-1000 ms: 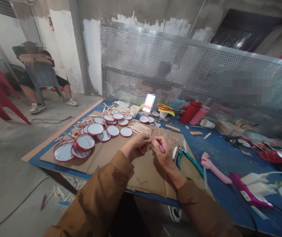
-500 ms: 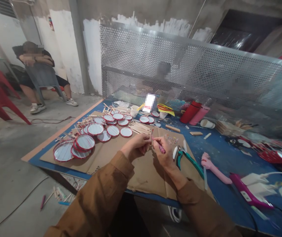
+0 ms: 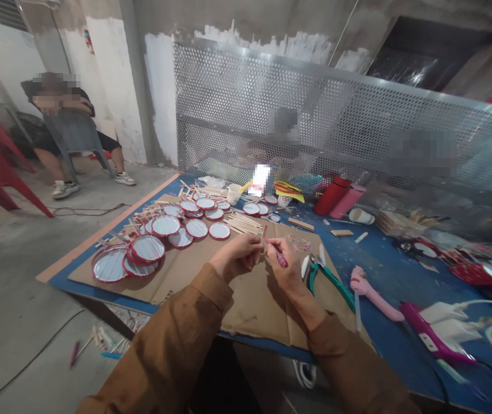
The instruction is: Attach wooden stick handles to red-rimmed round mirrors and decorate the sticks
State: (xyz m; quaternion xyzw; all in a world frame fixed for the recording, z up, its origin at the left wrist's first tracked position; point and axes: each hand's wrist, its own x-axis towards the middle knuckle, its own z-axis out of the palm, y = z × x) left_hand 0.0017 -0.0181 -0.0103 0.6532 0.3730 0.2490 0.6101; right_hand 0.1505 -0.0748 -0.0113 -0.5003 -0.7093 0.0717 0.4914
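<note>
Over the brown cardboard, my left hand is closed in a pinch on a thin wooden stick, which stands upright with a reddish tip. Close beside it, my right hand wraps round a pink-purple pen. The pen's front end meets the stick near my fingertips; the exact contact is too small to make out. Left of my hands lie several round white discs with red rims, some overlapping. Behind my hands is a pile of wooden sticks. Green-handled pliers lie right of my right hand.
A pink glue gun and a magenta power strip with white plugs lie at the right on the blue table. Red and pink bottles stand by the perforated metal screen. A person sits on a chair at the left.
My hands keep almost the same place and grips. The view has shifted very slightly.
</note>
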